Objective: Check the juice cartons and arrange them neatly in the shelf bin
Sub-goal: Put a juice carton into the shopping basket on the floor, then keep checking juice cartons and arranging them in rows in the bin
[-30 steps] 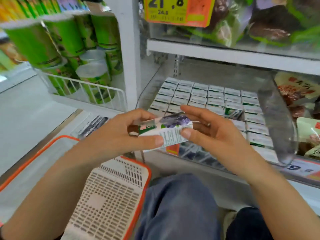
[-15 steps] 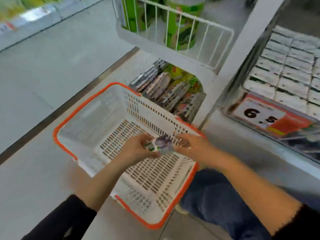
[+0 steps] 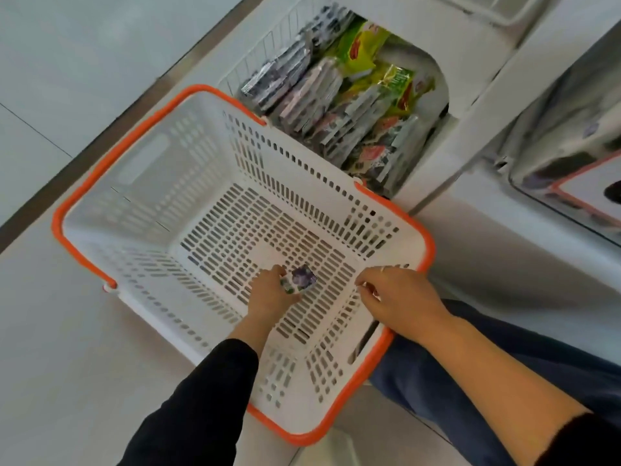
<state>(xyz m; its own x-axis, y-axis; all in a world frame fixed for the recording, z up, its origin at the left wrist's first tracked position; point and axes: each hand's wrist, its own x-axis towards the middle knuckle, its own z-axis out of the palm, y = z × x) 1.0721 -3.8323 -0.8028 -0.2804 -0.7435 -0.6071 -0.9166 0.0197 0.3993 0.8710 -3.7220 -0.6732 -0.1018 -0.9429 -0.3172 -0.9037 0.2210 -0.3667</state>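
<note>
I see the white, orange-rimmed basket [image 3: 144, 210] filling the middle of the frame on the floor, and above it, upper centre, a wire shelf bin [image 3: 265, 52] packed with snack packets [image 3: 339, 95]. Low in the basket, my left hand [image 3: 268, 297] grips the juice carton [image 3: 299, 279] at its fingertips. Half a second ago both hands held it; now my right hand [image 3: 400, 297] hovers apart, fingers loosely curled, empty.

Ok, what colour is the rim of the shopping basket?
Orange, on a white slotted basket; the head view, the only one, shows it.
</note>
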